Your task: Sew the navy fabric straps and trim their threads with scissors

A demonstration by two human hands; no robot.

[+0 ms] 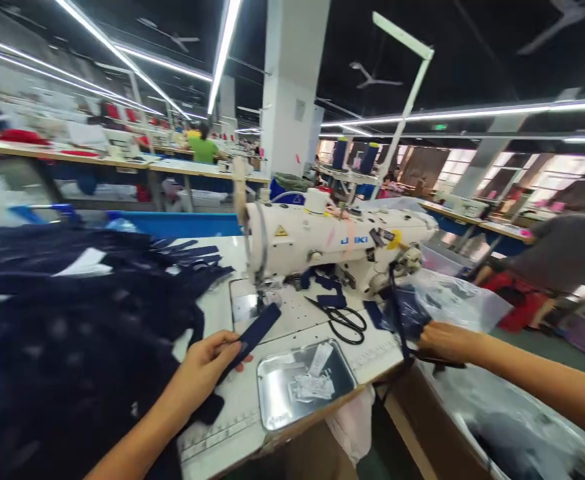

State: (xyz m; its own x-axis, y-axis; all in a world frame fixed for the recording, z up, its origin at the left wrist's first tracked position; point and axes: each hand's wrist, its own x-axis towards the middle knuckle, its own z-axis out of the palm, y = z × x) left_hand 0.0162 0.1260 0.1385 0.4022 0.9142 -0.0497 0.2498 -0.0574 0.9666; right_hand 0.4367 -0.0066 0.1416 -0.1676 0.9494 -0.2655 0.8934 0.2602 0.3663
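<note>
My left hand (217, 353) pinches a dark navy fabric strip (260, 328), whose far end lies near the needle area of a white sewing machine (297, 233). My right hand (437, 343) is at the table's right edge, by clear plastic and dark material; its fingers are mostly hidden, so what it holds cannot be made out. Black scissors (345, 323) lie on the white table, with small navy pieces (330, 300) behind them. A metal tray (277, 393) with white labels (315, 380) sits near the front edge.
A large pile of navy fabric (72, 353) covers the left side. Below my right arm stands a cardboard box (422, 413) with plastic-wrapped contents (517, 413). A person in a dark top (567, 247) is at the far right. Other worktables and a pillar (295, 87) stand behind.
</note>
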